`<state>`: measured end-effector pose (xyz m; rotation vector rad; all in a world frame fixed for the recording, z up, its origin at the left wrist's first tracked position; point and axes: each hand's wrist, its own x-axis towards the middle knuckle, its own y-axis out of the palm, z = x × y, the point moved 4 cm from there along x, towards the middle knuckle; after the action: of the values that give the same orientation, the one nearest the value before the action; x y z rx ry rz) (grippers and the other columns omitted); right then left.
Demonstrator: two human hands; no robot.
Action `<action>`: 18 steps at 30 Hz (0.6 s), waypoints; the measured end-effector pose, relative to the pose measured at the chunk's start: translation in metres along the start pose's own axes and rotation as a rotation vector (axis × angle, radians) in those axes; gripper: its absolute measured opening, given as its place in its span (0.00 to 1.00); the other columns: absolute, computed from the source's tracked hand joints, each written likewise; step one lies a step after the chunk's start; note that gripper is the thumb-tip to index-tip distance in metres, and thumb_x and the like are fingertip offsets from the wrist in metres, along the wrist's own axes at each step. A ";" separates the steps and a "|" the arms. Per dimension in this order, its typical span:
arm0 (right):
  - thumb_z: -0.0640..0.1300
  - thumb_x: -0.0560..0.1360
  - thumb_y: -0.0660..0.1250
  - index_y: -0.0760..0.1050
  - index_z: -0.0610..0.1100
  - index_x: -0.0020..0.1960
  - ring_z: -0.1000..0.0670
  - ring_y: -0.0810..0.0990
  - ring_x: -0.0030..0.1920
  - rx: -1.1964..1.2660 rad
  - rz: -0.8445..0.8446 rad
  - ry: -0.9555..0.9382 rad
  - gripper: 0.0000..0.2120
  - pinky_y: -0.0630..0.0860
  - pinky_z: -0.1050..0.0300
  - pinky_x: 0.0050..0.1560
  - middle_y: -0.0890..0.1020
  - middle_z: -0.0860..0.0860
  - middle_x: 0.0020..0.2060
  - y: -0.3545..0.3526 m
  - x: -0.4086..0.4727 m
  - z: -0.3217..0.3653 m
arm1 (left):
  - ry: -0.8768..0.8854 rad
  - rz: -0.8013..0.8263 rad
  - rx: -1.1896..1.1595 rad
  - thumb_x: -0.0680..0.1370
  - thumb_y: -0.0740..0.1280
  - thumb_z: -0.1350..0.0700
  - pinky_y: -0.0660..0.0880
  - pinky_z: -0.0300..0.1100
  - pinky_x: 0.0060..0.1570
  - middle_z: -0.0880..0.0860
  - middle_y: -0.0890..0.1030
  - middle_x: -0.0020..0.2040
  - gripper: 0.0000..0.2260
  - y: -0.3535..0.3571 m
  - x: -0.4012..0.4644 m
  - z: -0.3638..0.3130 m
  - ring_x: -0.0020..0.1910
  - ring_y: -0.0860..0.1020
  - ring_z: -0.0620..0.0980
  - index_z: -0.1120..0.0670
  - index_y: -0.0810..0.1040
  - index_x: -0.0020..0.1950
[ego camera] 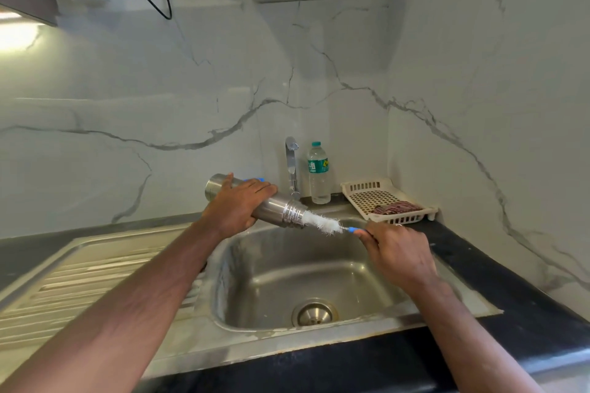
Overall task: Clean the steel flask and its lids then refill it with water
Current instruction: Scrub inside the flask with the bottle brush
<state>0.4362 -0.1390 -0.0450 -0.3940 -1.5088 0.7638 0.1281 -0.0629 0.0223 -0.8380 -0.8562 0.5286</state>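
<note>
Bottle brush (322,223) in flask (271,206) mouth

Single head camera looks forward and down, close over the sink (319,265)

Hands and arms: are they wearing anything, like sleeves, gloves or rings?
Both arms are bare as far as the picture shows, with no sleeves. No gloves on the left hand or the right hand. A small glint on the right hand's fingers looks like a ring. No watch or bracelet shows.
</note>
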 end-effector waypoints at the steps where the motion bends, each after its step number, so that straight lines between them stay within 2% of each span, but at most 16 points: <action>1: 0.65 0.82 0.53 0.75 0.52 0.41 0.51 0.72 0.29 0.002 0.020 0.024 0.22 0.59 0.57 0.28 0.71 0.58 0.30 -0.001 -0.001 -0.003 | -0.019 0.007 -0.014 0.66 0.80 0.59 0.63 0.73 0.69 0.52 0.77 0.69 0.37 -0.001 0.001 0.005 0.70 0.75 0.54 0.50 0.71 0.73; 3: 0.66 0.81 0.49 0.75 0.53 0.43 0.52 0.74 0.31 0.014 0.048 0.080 0.24 0.65 0.56 0.31 0.73 0.58 0.30 -0.002 -0.002 -0.013 | -0.102 0.010 -0.085 0.68 0.79 0.60 0.60 0.72 0.71 0.52 0.75 0.72 0.37 -0.004 -0.002 0.022 0.72 0.72 0.54 0.51 0.71 0.75; 5: 0.68 0.80 0.44 0.73 0.55 0.42 0.53 0.73 0.31 0.024 0.069 0.104 0.25 0.65 0.56 0.32 0.73 0.58 0.31 -0.002 -0.003 -0.021 | -0.199 0.004 -0.144 0.69 0.78 0.60 0.59 0.71 0.71 0.52 0.74 0.73 0.37 -0.009 -0.008 0.045 0.73 0.72 0.54 0.51 0.71 0.76; 11: 0.67 0.81 0.47 0.77 0.55 0.48 0.58 0.71 0.31 0.057 0.140 0.132 0.24 0.61 0.58 0.31 0.76 0.58 0.33 0.006 0.004 -0.014 | -0.291 0.032 -0.209 0.70 0.77 0.59 0.61 0.67 0.72 0.50 0.75 0.72 0.35 -0.014 -0.017 0.056 0.71 0.73 0.53 0.49 0.70 0.76; 13: 0.67 0.80 0.47 0.77 0.55 0.48 0.58 0.72 0.32 0.068 0.167 0.166 0.25 0.65 0.59 0.32 0.75 0.58 0.32 0.007 0.001 -0.022 | -0.330 0.024 -0.222 0.71 0.77 0.59 0.61 0.66 0.71 0.50 0.75 0.71 0.35 -0.012 -0.020 0.061 0.70 0.73 0.54 0.50 0.70 0.76; 16: 0.65 0.81 0.49 0.80 0.55 0.53 0.49 0.79 0.38 0.053 0.152 0.281 0.24 0.76 0.53 0.38 0.79 0.55 0.36 0.008 -0.007 -0.044 | -0.476 -0.104 -0.326 0.68 0.79 0.59 0.69 0.61 0.66 0.55 0.78 0.67 0.36 -0.016 -0.026 0.089 0.65 0.76 0.60 0.53 0.71 0.74; 18: 0.65 0.81 0.49 0.81 0.54 0.51 0.43 0.82 0.43 0.072 0.144 0.340 0.24 0.77 0.50 0.41 0.82 0.51 0.40 0.012 -0.005 -0.053 | -0.567 -0.204 -0.406 0.66 0.82 0.56 0.74 0.53 0.58 0.56 0.80 0.63 0.38 -0.024 -0.024 0.101 0.60 0.78 0.60 0.53 0.72 0.74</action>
<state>0.4861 -0.1221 -0.0602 -0.5537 -1.1403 0.8165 0.0335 -0.0511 0.0694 -0.9679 -1.5902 0.4203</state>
